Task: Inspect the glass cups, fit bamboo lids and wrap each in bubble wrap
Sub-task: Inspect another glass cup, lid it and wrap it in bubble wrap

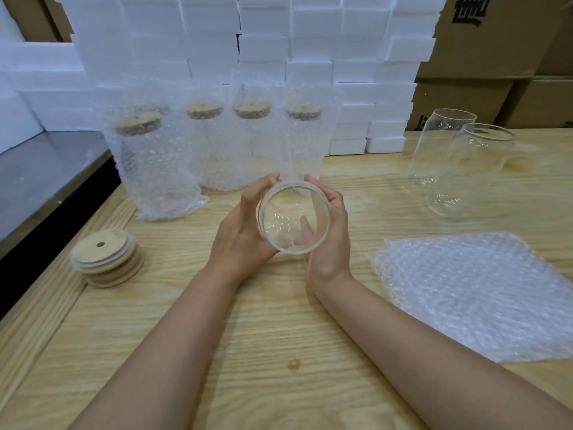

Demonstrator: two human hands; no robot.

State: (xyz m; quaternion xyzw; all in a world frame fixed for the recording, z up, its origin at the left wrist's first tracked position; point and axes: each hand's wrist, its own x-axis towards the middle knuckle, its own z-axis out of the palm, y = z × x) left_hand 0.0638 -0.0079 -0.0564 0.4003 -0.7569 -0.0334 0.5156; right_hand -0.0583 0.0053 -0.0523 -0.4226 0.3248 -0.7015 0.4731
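- Glass cup (294, 218): centre of view, held between both hands and tipped so its open mouth faces the camera. It has no lid and no wrap.
- Left hand (245, 231): wraps the cup's wall from the 9 o'clock side, with the fingers curled up to the rim at about 11.
- Right hand (330, 240): cups the wall from the 3 o'clock side, with the fingertips reaching the rim at about 1. A finger shows through the glass near the base; I can't tell whose.
- Clock positions below are taken from the held cup.
- Wrapped cups (217, 144): a row from 10 to 12 o'clock, standing upright on the counter (248, 336). Each is lidded and sleeved in bubble wrap. Five lids show through the wrap, and the leftmost cup stands nearest.
- Lids (107, 262): a loose stack of round bamboo lids at 8 to 9 o'clock, near the counter's left edge. The top one shows a small hole.
- Bare cups (474, 172): two clear cups at 2 o'clock, upright, without lids, just beside each other.
- Bubble wrap sheets (477, 293): a flat pile at 4 o'clock, clear of the right forearm.
- Foam blocks (279, 41): a white stacked wall across 12 o'clock, behind the wrapped cups.
- Cardboard boxes (496, 41): stacked at 1 to 2 o'clock, behind the bare cups.
- Steel surface (40, 175): at 9 to 10 o'clock, beyond the counter's left edge.
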